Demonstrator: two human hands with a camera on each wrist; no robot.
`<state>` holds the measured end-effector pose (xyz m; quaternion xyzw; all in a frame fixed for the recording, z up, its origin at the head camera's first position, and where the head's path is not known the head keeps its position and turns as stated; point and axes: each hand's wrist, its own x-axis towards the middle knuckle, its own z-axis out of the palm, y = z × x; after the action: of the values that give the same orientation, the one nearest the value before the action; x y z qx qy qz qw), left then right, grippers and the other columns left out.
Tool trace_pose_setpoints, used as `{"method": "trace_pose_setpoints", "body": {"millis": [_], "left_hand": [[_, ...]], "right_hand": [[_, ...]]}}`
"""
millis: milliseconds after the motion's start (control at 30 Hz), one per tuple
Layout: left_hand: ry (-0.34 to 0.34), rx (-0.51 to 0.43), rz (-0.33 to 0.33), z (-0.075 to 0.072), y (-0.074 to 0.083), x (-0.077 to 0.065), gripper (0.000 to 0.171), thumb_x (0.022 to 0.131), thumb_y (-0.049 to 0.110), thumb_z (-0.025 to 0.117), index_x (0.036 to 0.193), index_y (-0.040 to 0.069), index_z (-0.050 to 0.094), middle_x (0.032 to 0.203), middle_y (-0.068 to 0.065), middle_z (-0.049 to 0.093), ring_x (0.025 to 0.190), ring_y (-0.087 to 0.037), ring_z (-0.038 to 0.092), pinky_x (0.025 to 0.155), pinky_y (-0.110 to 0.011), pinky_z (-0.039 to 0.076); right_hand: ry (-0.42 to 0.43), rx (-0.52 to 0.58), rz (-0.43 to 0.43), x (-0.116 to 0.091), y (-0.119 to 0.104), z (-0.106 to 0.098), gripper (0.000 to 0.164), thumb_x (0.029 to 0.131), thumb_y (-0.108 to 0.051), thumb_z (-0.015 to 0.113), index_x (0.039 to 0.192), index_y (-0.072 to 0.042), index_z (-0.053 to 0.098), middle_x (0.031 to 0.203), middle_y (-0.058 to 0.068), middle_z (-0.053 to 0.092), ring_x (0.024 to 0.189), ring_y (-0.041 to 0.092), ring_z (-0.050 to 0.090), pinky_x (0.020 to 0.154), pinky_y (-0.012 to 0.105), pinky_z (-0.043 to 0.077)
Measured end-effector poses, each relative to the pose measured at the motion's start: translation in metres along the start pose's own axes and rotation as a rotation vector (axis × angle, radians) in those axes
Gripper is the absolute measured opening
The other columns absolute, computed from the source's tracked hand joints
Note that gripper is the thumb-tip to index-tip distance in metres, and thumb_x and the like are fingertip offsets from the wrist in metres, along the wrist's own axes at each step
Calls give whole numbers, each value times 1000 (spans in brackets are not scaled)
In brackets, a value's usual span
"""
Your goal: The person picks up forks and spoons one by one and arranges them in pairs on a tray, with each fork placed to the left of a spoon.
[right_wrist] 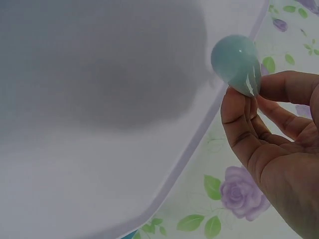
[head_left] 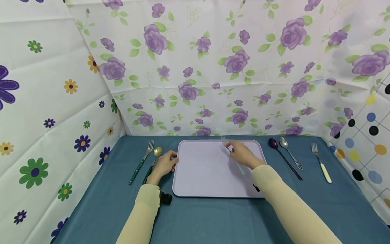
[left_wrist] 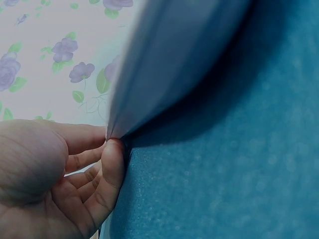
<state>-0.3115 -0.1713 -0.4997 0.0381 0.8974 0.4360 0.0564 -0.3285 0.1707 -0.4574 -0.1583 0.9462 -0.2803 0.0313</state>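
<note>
A pale lavender rectangular tray [head_left: 207, 176] lies on the blue-green tablecloth. My left hand [head_left: 165, 164] is at its left side; in the left wrist view the thumb and fingers [left_wrist: 113, 157] pinch the rim. Over the tray's far right part, my right hand [head_left: 242, 155] pinches a fork [head_left: 223, 138] with a pale teal handle. Its metal tines point toward the back wall, near the tray's far rim, and the handle slants back beneath the hand. The rounded handle end [right_wrist: 235, 63] shows large in the right wrist view; the tines are out of sight there.
Left of the tray lie a green-handled fork [head_left: 140, 166] and a gold spoon [head_left: 157, 151], partly behind my left hand. On the right are a dark purple spoon [head_left: 286, 160], a silver spoon [head_left: 290, 154] and a cream-handled fork [head_left: 322, 166]. Floral sheets [head_left: 189, 112] wall the table's back and sides.
</note>
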Motion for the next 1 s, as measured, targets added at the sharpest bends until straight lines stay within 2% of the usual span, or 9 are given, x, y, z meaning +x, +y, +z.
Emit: {"method": "trace_pose_setpoints", "body": {"millis": [367, 600, 800, 1000], "left_hand": [[-1, -1, 8, 0, -1, 0, 29, 101, 17, 56, 126, 3, 57, 74, -8, 59, 56, -18, 59, 53, -30, 51], [0, 5, 6, 0, 0, 0, 29, 101, 17, 56, 126, 3, 57, 74, -8, 58, 56, -18, 58, 53, -30, 51], [1, 6, 7, 0, -1, 0, 29, 101, 17, 56, 126, 3, 57, 73, -8, 58, 55, -17, 58, 52, -30, 51], [3, 16, 5, 1, -1, 0, 30, 101, 18, 56, 126, 3, 58, 73, -8, 58, 55, -17, 58, 52, -30, 50]], "right_hand": [[-9, -9, -9, 2, -9, 6, 38, 86, 4, 60, 124, 1, 61, 82, 8, 62, 70, 19, 56, 62, 32, 48], [-25, -3, -18, 5, -12, 9, 38, 87, 5, 60, 124, 2, 60, 80, 8, 62, 67, 18, 56, 60, 30, 48], [-35, -7, -6, 7, -16, 12, 38, 87, 3, 60, 125, -1, 61, 85, 8, 64, 72, 18, 58, 64, 32, 49], [-43, 0, -12, 8, -22, 15, 40, 86, 5, 59, 125, 0, 61, 83, 7, 63, 71, 18, 57, 62, 31, 49]]}}
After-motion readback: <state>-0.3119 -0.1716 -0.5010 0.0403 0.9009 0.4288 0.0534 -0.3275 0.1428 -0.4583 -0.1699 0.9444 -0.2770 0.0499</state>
